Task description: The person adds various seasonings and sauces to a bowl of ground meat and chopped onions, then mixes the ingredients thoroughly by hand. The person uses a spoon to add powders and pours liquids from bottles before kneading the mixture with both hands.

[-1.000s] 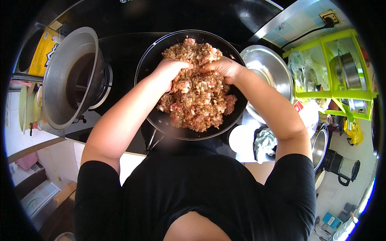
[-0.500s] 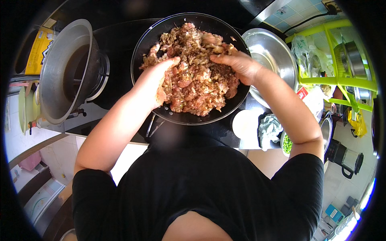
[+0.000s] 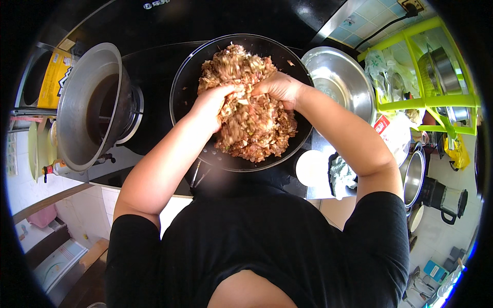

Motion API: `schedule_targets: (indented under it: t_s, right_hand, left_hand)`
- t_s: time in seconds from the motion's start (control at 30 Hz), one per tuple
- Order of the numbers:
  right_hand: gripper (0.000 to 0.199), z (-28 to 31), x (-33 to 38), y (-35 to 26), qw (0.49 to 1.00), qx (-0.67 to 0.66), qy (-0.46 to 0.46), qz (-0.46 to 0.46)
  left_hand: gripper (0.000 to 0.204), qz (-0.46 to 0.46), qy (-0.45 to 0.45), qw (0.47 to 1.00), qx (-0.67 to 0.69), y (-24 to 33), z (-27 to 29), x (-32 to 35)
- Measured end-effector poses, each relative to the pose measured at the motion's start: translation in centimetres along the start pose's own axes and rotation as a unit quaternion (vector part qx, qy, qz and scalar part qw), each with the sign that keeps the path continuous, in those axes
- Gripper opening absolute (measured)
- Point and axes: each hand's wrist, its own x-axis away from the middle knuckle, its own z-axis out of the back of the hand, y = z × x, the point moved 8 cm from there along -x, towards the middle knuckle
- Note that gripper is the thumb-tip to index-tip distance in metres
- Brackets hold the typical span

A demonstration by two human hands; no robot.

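Mince right under my hands, heaped in the black pan, and mixing is the step, I'd say! My left hand is half closed on the near-left flank, thumb over the top, mince in its grasp. My right hand curls in from the other side, also with a hold on the heap, the two thumbs close together at the middle. Fingertips are buried, so how tight the squeeze is, I can't tell. Parts of the heap blur beyond and below my fingers. Out past my right hand sits the steel bowl; well off to my left, the big basin of dark liquid. Another good fold, I reckon, calls for scooping under the edges and pressing inward, without pushing any over the rim.
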Motion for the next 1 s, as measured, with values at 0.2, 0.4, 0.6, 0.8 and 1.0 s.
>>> schedule_targets:
  t_s: [0.2,0.4,0.6,0.8,1.0]
  right_hand:
    - [0.024,0.3,1.5,-3.2,0.983,0.128,0.037,0.128]
    - [0.035,1.6,4.1,-1.6,0.992,0.073,0.045,0.093]
    - [0.108,0.1,4.6,2.3,0.998,-0.057,0.035,-0.003]
    - [0.059,-1.7,-0.3,4.0,0.992,-0.082,-0.094,0.005]
    - [0.041,-1.8,1.1,1.5,0.987,-0.137,-0.057,0.062]
  left_hand:
    - [0.028,-0.073,-0.048,0.995,0.038,2.5,-1.9,2.5]
    - [0.030,-0.001,0.065,0.997,-0.033,1.7,-0.5,6.5]
    - [0.037,0.107,-0.025,0.993,0.033,-1.6,0.1,6.2]
    - [0.024,0.114,0.007,0.993,0.010,-2.4,-0.1,2.6]
    - [0.023,0.069,0.001,0.997,-0.042,-1.8,0.8,1.2]
